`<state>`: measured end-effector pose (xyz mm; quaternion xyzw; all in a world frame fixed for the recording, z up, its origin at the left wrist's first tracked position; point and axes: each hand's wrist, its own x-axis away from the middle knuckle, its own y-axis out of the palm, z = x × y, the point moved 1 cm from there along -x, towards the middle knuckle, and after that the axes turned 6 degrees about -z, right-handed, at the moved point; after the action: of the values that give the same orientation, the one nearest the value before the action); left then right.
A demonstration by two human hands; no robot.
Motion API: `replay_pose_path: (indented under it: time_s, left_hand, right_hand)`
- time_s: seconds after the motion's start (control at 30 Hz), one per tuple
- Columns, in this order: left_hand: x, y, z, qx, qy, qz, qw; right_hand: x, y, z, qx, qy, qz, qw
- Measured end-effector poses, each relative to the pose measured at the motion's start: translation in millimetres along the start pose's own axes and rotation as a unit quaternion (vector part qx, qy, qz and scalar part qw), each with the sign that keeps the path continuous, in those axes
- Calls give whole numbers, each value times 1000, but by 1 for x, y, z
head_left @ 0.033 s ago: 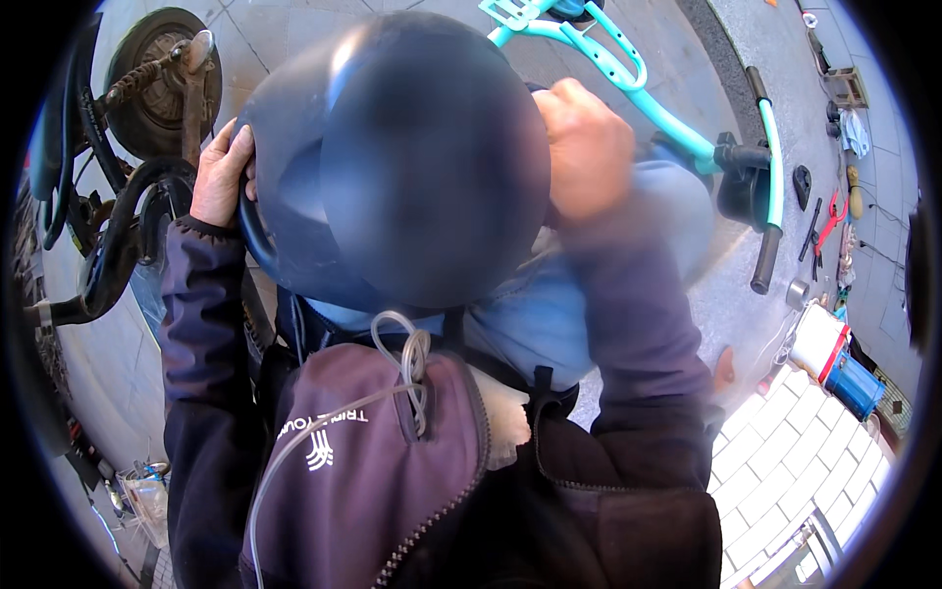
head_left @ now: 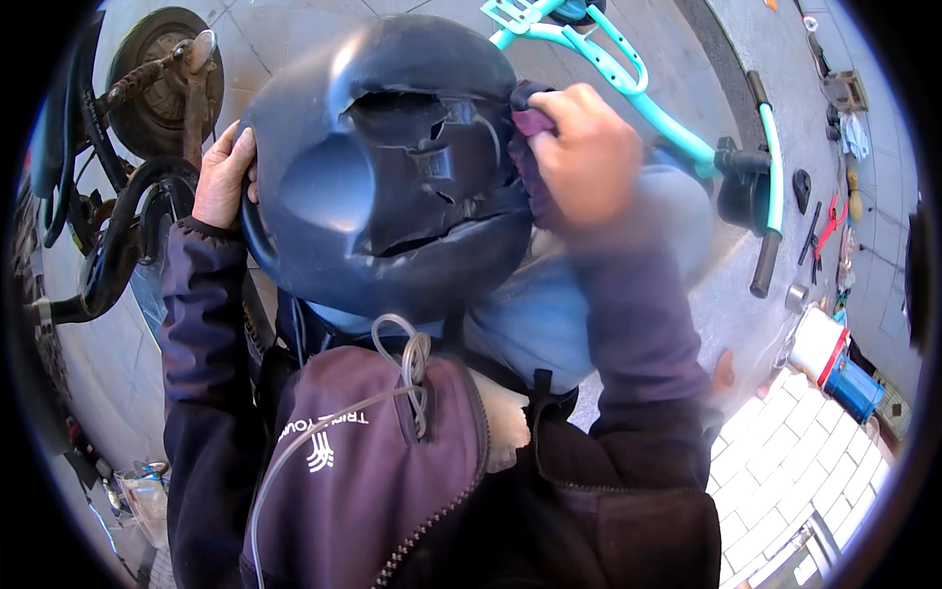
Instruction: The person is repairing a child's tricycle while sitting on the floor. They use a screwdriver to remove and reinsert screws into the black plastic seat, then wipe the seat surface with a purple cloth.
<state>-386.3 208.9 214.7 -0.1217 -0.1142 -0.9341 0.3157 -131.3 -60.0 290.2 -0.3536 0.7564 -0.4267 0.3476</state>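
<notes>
A rounded black plastic shell [head_left: 329, 187] rests on my lap, with jagged tears and cut-looking openings across its middle. On its left edge, my left hand [head_left: 224, 182] is closed, thumb over the rim and the other fingers mostly hidden behind it. At the opposite side, my right hand [head_left: 587, 147] is closed around a bunched dark purple cloth [head_left: 533, 123] that lies against the shell's right edge. That hand is smeared by motion.
A mint-green metal frame [head_left: 667, 123] with a handlebar [head_left: 775, 177] stands ahead on the right. At the left is a wheeled machine with a tyre [head_left: 147, 88]. Red-handled pliers [head_left: 834, 221] and other tools lie far right, near a white bucket [head_left: 816, 344].
My right hand has shifted slightly to the right, and the purple cloth in it now shows. The shell's torn middle, covered by a dark blur before, is now visible. My left hand has stayed put.
</notes>
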Motion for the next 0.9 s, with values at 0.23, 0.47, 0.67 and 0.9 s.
replay_pose_path:
  time_s: [0.23,0.47,0.67,0.9]
  left_hand:
    - [0,1,0,6,2,11,1000]
    - [0,1,0,15,-1,11,1000]
    - [1,-3,-1,23,-2,12,1000]
    - [1,1,3,15,-1,8,1000]
  right_hand:
    - [5,-2,-5,-157,-48,32,986]
    - [-1,3,-2,-177,-66,35,981]
    - [-1,6,-5,-204,-60,20,977]
    - [-3,6,-18,-146,-30,29,988]
